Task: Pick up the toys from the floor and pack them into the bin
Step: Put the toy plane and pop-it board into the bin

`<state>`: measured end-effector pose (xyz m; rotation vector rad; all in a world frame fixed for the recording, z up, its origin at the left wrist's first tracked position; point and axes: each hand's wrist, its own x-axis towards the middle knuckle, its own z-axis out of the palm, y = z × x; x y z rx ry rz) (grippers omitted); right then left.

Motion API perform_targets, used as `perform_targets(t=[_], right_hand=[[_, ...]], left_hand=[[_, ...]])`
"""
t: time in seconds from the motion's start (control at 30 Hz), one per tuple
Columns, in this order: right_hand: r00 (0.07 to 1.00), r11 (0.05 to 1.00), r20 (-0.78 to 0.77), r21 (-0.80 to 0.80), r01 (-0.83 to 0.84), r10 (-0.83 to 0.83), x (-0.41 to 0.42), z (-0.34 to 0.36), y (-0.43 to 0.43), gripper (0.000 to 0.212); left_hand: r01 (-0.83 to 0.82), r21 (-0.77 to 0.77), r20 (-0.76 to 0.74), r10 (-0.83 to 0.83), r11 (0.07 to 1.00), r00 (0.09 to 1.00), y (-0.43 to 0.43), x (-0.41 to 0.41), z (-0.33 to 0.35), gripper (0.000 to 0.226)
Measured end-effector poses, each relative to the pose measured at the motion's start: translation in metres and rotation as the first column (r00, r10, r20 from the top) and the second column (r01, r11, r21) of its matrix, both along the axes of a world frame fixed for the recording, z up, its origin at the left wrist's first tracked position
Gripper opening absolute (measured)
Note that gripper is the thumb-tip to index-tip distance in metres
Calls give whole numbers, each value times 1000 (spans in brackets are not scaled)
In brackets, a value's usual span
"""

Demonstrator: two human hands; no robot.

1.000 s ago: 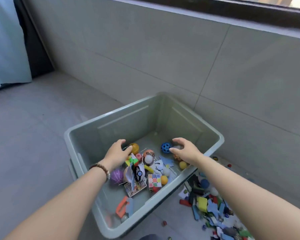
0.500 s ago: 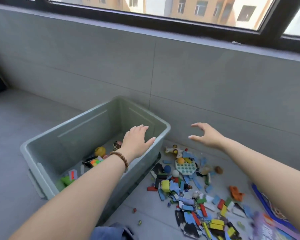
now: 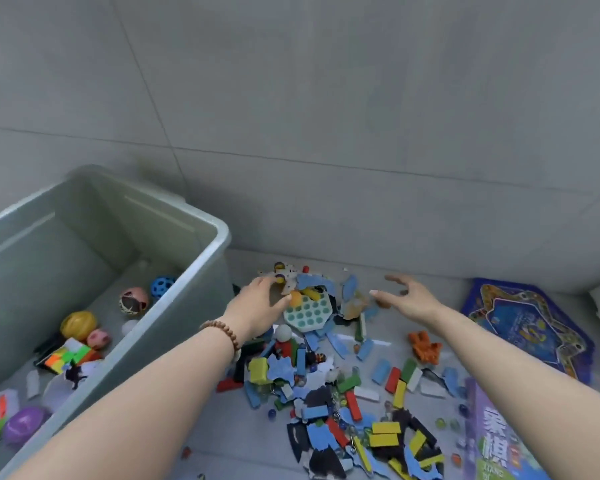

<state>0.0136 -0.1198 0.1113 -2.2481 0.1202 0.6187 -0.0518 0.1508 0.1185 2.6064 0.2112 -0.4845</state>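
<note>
Grey floor [image 3: 222, 441] carries the toys [image 3: 326, 393], scattered right of the bin [image 3: 187, 317]. Over their far end the left hand [image 3: 257, 303] hovers, fingers relaxed; the right hand [image 3: 407, 296], further right, has fingers spread, empty.

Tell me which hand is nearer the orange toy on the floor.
Right. The right hand is just beyond the orange toy, toward the wall; the left hand is well to its left, beside the bin.
</note>
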Motion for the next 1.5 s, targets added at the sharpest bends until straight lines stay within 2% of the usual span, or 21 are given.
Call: perform_targets(t=[0.13,0.27,0.47,0.53,0.67,0.77,0.83,0.9,1.0,1.17,1.2,1.27,1.37,1.43,1.5], right_hand=[[996,998,-89,64,20,-14,11,-65,11,67],[986,988,-163,145,52,-28,21,-102,39,64],[989,967,-134,240,85,-54,22,-139,77,52],[996,967,-67,244,77,-62,24,-146,84,46],[993,980,105,189,-63,44,34,-151,96,40],[988,982,143,165,-88,64,39,-159,112,38],[984,991,155,89,-100,85,40,-170,123,42],[986,995,136,4,-101,100,40,-177,133,46],[987,989,110,-110,-103,115,42,-182,144,49],[987,979,95,-169,-112,130,45,-182,149,48],[987,984,106,-143,-104,119,46,-181,146,47],[994,999,108,30,-22,18,47,-177,134,45],[982,934,0,309,178,-188,59,-164,96,39],[946,873,-38,374,314,-323,72,-161,66,37],[909,838,-11,382,389,-417,84,-158,29,37]], left_hand=[[-125,-131,-185,100,983,978,-10,21,-68,69],[-162,-97,-302,126,982,945,-1,27,-120,78],[-52,-123,-219,24,991,975,20,31,-164,55],[-5,-95,-182,-13,995,983,18,32,-173,48],[26,4,-44,-26,1000,999,15,29,-187,40],[40,-18,-41,-41,999,998,21,26,-193,42],[54,-37,-28,-55,998,998,25,23,-193,41],[30,-87,16,-29,996,999,28,22,-195,41],[-138,-255,76,162,957,984,35,24,-196,37],[-330,-541,3,394,773,919,35,34,-184,26],[-347,-565,-8,416,748,909,30,37,-179,25],[-368,-613,-34,442,699,896,19,44,-171,27],[-375,-666,-73,443,645,893,-8,61,-163,29],[-370,-683,-107,416,629,903,-28,73,-157,26],[-345,-690,-136,354,636,925,-57,87,-154,27]])
